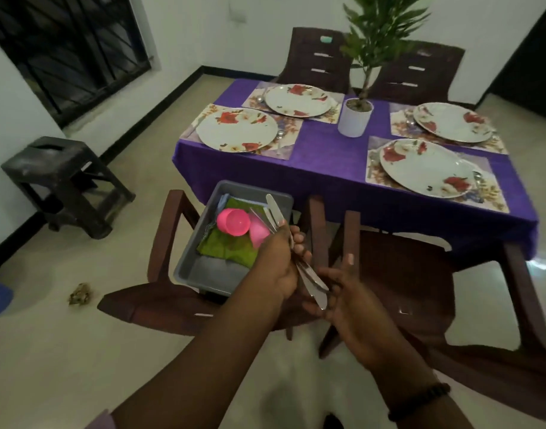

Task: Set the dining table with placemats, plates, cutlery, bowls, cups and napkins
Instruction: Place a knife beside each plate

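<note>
My left hand grips a bundle of table knives, blades sticking up over the grey tray. My right hand is open under the knives' lower ends, fingers touching them. The tray sits on a brown chair and holds pink cups and green napkins. On the purple-clothed table lie several floral placemats, each with a flowered plate: near left, far left, near right, far right. Spoons lie beside the plates.
A potted plant in a white pot stands mid-table. Brown chairs surround the table: one with the tray, one at my right, two at the far side. A black stool stands left by the wall.
</note>
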